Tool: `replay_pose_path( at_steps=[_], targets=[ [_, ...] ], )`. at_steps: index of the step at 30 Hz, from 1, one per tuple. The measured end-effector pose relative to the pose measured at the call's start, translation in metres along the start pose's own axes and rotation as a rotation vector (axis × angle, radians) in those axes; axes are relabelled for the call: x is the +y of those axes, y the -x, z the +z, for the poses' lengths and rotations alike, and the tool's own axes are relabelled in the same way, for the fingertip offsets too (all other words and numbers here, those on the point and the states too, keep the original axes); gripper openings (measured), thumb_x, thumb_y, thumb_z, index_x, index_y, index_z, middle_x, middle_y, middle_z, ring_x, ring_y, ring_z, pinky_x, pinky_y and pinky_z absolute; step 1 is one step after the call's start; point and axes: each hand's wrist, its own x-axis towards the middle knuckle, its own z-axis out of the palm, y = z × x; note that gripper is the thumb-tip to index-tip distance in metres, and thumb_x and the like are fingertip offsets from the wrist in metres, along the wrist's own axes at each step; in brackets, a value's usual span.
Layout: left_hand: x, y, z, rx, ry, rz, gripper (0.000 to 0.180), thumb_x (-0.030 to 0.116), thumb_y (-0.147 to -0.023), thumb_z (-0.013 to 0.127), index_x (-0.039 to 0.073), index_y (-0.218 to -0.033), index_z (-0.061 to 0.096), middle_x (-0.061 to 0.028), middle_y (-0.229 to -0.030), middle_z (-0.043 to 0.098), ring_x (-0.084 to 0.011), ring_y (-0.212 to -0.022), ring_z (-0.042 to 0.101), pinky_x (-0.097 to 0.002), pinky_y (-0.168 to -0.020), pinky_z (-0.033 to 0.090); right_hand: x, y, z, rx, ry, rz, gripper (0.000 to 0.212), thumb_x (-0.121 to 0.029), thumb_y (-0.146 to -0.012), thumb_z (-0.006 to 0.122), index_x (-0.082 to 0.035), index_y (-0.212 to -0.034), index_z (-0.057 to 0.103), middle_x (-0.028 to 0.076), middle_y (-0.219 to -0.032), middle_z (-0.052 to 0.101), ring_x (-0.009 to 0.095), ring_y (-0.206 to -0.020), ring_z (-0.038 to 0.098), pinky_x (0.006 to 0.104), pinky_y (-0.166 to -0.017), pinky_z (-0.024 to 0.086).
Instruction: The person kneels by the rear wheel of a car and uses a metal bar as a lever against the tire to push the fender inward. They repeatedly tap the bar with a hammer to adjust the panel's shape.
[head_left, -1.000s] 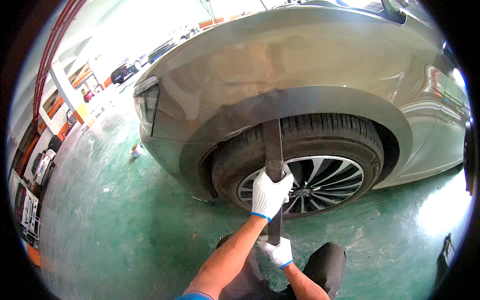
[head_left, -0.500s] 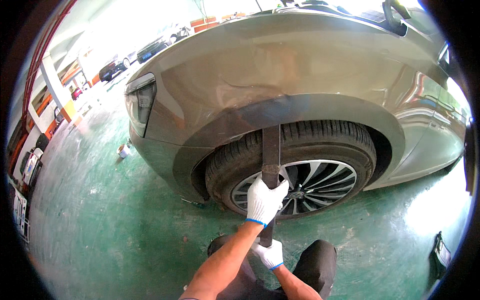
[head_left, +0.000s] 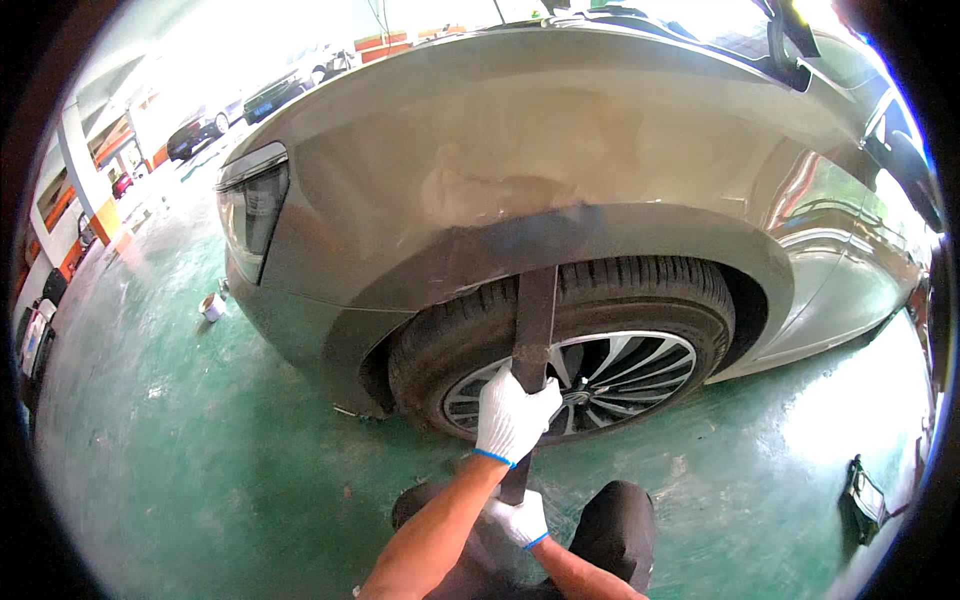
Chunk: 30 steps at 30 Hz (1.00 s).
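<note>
A long dark flat bar [head_left: 534,325] stands nearly upright in front of the car's front wheel [head_left: 570,375]. Its upper end meets the lip of the wheel arch on the beige fender [head_left: 620,130]; whether it goes behind the lip is hidden. My left hand [head_left: 515,412], in a white knit glove with a blue cuff, is wrapped round the bar at about its middle, before the spokes. Lower down, between my knees, my right hand [head_left: 521,520] in a matching glove grips the bar's bottom end. Creases show in the fender just above the arch.
The headlight [head_left: 255,212] is at the fender's left end. A small white tin [head_left: 211,307] stands on the green floor [head_left: 200,430] to the left. At the right lies a dark object with a pale panel [head_left: 868,498]. Other cars [head_left: 200,130] are parked at the back left.
The view has shifted, so the car sits slightly further left and its wheel lower. Both hands keep their hold on the bar, which leans a little more than before.
</note>
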Motion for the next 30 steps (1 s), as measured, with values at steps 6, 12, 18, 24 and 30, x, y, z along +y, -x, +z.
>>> replay_pose_path(
  at_steps=[6, 12, 18, 24, 30],
  targets=[
    [-0.002, -0.004, 0.002, 0.011, -0.022, -0.018, 0.021, 0.015, -0.086, 0.076, 0.001, -0.082, 0.061, -0.0059, -0.064, 0.065, -0.0119, -0.051, 0.061, -0.0293, -0.047, 0.048, 0.011, -0.011, 0.001, 0.057, 0.113, -0.043, 0.02, -0.019, -0.084, 0.079, -0.001, -0.093, 0.076, 0.005, -0.078, 0.074, 0.01, -0.07, 0.066, 0.0312, -0.065, 0.054],
    [-0.005, 0.004, 0.001, 0.05, -0.069, -0.07, 0.021, 0.016, -0.085, 0.078, 0.002, -0.085, 0.063, -0.0061, -0.064, 0.066, -0.0126, -0.052, 0.062, -0.0299, -0.049, 0.05, 0.024, -0.016, 0.005, 0.085, 0.138, -0.114, 0.021, -0.022, -0.084, 0.077, -0.002, -0.082, 0.071, 0.009, -0.071, 0.072, 0.012, -0.068, 0.069, 0.0345, -0.062, 0.054],
    [-0.013, -0.001, -0.004, 0.063, -0.102, 0.018, 0.021, 0.019, -0.084, 0.076, 0.001, -0.09, 0.066, -0.0134, -0.064, 0.067, -0.0215, -0.051, 0.067, -0.0353, -0.051, 0.052, 0.033, -0.042, 0.004, 0.021, 0.228, -0.237, 0.02, -0.021, -0.082, 0.076, -0.001, -0.084, 0.07, 0.012, -0.074, 0.072, 0.015, -0.07, 0.071, 0.0364, -0.063, 0.054],
    [0.01, 0.005, -0.011, -0.11, 0.055, -0.095, 0.017, 0.017, -0.087, 0.075, 0.002, -0.088, 0.067, -0.0051, -0.066, 0.066, -0.0117, -0.053, 0.062, -0.0286, -0.051, 0.05, 0.044, -0.028, 0.006, 0.056, 0.205, -0.181, 0.023, -0.022, -0.081, 0.077, -0.001, -0.09, 0.073, 0.011, -0.074, 0.073, 0.015, -0.069, 0.069, 0.0364, -0.063, 0.053],
    [0.009, 0.001, -0.006, -0.158, 0.242, -0.185, 0.016, 0.014, -0.088, 0.073, 0.002, -0.084, 0.064, -0.0043, -0.066, 0.064, -0.0112, -0.05, 0.06, -0.0289, -0.046, 0.048, 0.034, -0.007, -0.001, 0.095, 0.096, -0.015, 0.02, -0.019, -0.081, 0.078, -0.002, -0.091, 0.077, 0.004, -0.075, 0.073, 0.01, -0.068, 0.065, 0.0304, -0.063, 0.053]
  ],
)
